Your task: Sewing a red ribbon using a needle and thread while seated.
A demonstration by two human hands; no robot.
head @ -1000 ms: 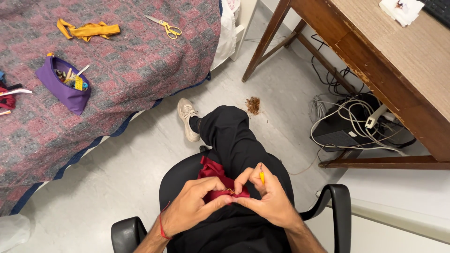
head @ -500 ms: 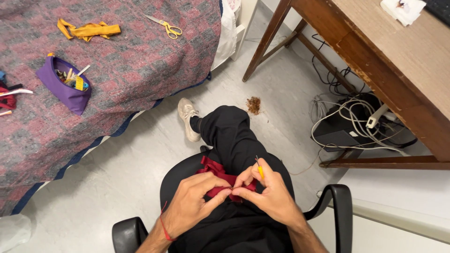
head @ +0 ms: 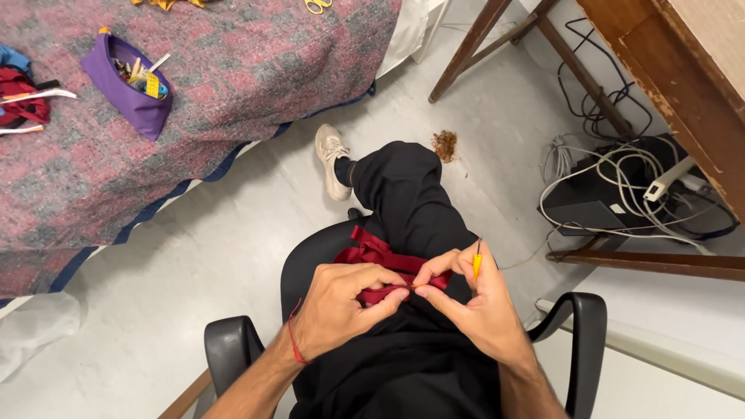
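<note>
Dark red ribbon (head: pixel 380 260), folded and bunched, pinched between both hands' fingers (head: pixel 400 291).

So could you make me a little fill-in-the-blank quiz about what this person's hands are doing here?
1. Both hands pinch a strip of ____ fabric on the lap.
2. The right hand also holds a small tool with a ____ handle.
3. The left hand has a red ____ around its wrist.
4. The open pouch on the bed is ____.

Missing words: red; yellow; string; purple
</note>
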